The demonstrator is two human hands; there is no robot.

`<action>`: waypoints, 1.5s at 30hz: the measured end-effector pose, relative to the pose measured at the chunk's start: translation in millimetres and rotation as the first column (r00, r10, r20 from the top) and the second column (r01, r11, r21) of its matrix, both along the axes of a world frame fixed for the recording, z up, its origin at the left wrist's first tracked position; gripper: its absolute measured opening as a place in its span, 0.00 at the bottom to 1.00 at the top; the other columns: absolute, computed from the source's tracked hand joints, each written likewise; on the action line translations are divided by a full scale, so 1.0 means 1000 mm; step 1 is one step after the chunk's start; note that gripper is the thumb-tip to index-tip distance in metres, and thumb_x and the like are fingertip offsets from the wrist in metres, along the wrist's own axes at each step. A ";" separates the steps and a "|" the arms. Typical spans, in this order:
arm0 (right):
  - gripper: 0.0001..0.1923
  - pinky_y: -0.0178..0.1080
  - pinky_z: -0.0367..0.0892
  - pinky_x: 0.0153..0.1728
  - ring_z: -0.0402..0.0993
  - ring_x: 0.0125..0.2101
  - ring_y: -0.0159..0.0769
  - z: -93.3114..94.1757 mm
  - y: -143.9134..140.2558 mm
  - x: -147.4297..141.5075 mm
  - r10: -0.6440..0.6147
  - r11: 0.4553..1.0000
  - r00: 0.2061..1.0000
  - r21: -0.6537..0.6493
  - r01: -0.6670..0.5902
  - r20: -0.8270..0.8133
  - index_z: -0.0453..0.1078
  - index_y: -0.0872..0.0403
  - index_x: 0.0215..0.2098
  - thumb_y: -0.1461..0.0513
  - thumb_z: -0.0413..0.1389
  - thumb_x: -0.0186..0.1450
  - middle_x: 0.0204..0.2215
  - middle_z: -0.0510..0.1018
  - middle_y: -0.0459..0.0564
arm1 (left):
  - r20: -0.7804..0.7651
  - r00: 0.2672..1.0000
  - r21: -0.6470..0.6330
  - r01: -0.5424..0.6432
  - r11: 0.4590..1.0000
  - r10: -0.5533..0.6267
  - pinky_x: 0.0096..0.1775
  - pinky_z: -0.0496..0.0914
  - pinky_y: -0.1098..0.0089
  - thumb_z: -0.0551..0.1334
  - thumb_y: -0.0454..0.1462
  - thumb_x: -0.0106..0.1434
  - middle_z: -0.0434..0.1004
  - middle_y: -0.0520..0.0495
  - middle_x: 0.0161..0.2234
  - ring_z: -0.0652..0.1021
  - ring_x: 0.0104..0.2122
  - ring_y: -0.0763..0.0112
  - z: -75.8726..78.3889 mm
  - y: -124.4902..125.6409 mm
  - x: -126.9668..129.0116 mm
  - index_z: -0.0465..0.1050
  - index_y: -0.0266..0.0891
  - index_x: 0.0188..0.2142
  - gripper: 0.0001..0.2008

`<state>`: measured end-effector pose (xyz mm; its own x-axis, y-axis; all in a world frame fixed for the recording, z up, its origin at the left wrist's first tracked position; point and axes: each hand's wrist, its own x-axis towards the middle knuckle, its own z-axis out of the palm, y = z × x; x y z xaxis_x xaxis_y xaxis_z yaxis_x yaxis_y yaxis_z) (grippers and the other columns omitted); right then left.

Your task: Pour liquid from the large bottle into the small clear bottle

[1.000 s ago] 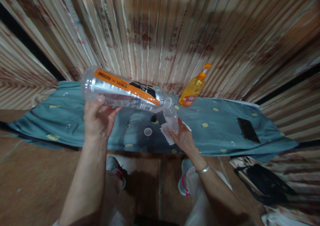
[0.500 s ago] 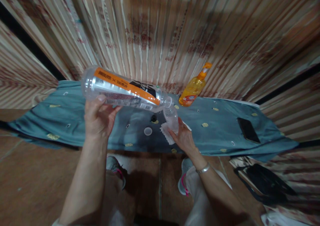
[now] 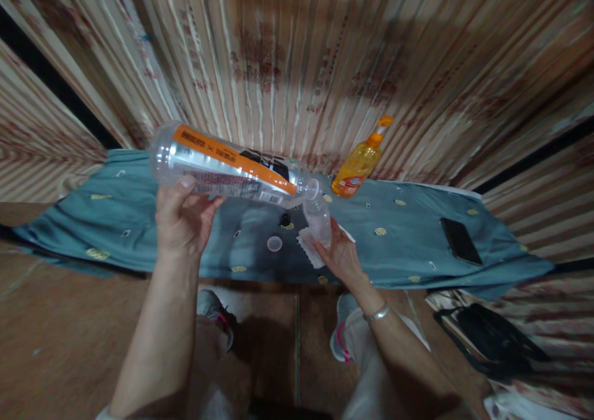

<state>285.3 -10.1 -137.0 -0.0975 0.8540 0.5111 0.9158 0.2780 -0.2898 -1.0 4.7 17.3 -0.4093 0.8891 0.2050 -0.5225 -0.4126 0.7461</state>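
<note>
At frame centre the left hand (image 3: 179, 225) grips a ribbed clear plastic bottle (image 3: 232, 169) tipped over a small clear cup (image 3: 319, 219) clasped by the right hand (image 3: 341, 256), above a teal cloth (image 3: 399, 247) bearing a round cap (image 3: 275, 244), an orange pump bottle (image 3: 359, 163) and a dark phone (image 3: 461, 241).

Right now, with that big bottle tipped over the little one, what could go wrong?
The large bottle is held only near its base by the left hand, so its mouth may wander and spill past the small bottle onto the blue cloth. The right hand could let the small bottle overfill.
</note>
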 end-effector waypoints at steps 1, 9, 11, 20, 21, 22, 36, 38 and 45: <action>0.46 0.52 0.78 0.41 0.82 0.43 0.55 0.000 0.000 0.000 0.002 1.000 1.000 0.000 -0.002 0.003 0.59 0.70 0.64 0.37 0.39 0.71 0.46 0.80 0.74 | -0.003 1.000 0.006 -0.001 1.000 0.001 0.41 0.79 0.58 0.72 0.38 0.41 0.80 0.53 0.29 0.79 0.32 0.63 0.000 0.000 0.000 0.77 0.48 0.37 0.20; 0.42 0.53 0.78 0.42 0.81 0.44 0.54 -0.002 0.001 0.002 0.011 1.000 1.000 -0.009 -0.010 0.005 0.57 0.67 0.66 0.39 0.44 0.71 0.47 0.80 0.72 | -0.008 1.000 0.012 -0.008 1.000 0.008 0.43 0.78 0.58 0.71 0.38 0.42 0.80 0.54 0.28 0.80 0.32 0.63 -0.001 0.000 0.000 0.78 0.49 0.38 0.20; 0.43 0.54 0.78 0.43 0.81 0.45 0.54 -0.002 0.001 0.002 0.013 1.000 1.000 -0.020 -0.013 0.001 0.56 0.66 0.66 0.39 0.44 0.71 0.48 0.80 0.72 | -0.027 1.000 0.031 0.002 1.000 -0.001 0.44 0.78 0.57 0.71 0.38 0.44 0.80 0.54 0.28 0.80 0.32 0.63 -0.002 0.000 0.000 0.77 0.49 0.39 0.20; 0.44 0.53 0.78 0.44 0.81 0.45 0.54 -0.001 0.000 0.002 0.015 1.000 1.000 -0.001 -0.015 -0.008 0.58 0.66 0.65 0.38 0.43 0.71 0.48 0.80 0.72 | -0.027 1.000 0.040 0.004 0.999 -0.003 0.43 0.78 0.60 0.72 0.39 0.45 0.82 0.54 0.30 0.81 0.33 0.64 -0.003 0.000 0.000 0.77 0.49 0.40 0.20; 0.44 0.53 0.78 0.44 0.81 0.45 0.54 -0.001 0.000 0.002 0.014 1.000 1.000 -0.002 -0.014 -0.010 0.58 0.67 0.65 0.38 0.43 0.71 0.48 0.80 0.72 | -0.019 1.000 0.036 0.000 0.999 0.001 0.42 0.78 0.60 0.72 0.39 0.44 0.82 0.54 0.30 0.81 0.32 0.64 -0.003 0.000 0.000 0.77 0.49 0.40 0.20; 0.43 0.54 0.78 0.44 0.81 0.45 0.54 -0.001 0.000 0.002 0.013 1.000 1.000 -0.007 -0.013 -0.011 0.58 0.67 0.65 0.38 0.43 0.71 0.47 0.80 0.72 | -0.012 1.000 0.032 -0.003 0.999 0.003 0.42 0.78 0.59 0.72 0.39 0.44 0.81 0.54 0.29 0.80 0.32 0.63 -0.003 0.000 0.000 0.77 0.48 0.39 0.19; 0.42 0.54 0.78 0.42 0.81 0.45 0.55 -0.001 0.000 0.002 0.013 1.000 1.000 -0.008 -0.013 0.000 0.57 0.66 0.65 0.39 0.44 0.71 0.47 0.80 0.72 | -0.054 0.998 0.060 0.016 0.998 -0.013 0.44 0.77 0.58 0.71 0.40 0.46 0.81 0.54 0.30 0.80 0.34 0.62 -0.003 0.000 0.000 0.76 0.49 0.39 0.18; 0.43 0.53 0.78 0.43 0.81 0.45 0.55 0.000 0.000 0.001 0.014 1.000 1.000 -0.003 -0.014 -0.001 0.58 0.67 0.65 0.39 0.44 0.71 0.48 0.80 0.73 | -0.040 0.999 0.054 0.007 0.998 -0.005 0.44 0.77 0.58 0.72 0.40 0.45 0.81 0.54 0.30 0.80 0.33 0.63 -0.002 0.000 0.000 0.76 0.48 0.38 0.18; 0.43 0.53 0.79 0.42 0.82 0.45 0.55 0.000 0.000 0.001 0.003 1.000 1.000 -0.025 -0.003 0.003 0.58 0.67 0.65 0.38 0.44 0.71 0.47 0.81 0.72 | -0.052 0.999 0.063 0.004 0.998 -0.001 0.44 0.77 0.56 0.72 0.40 0.45 0.81 0.53 0.30 0.80 0.34 0.62 -0.002 0.000 0.001 0.76 0.48 0.36 0.16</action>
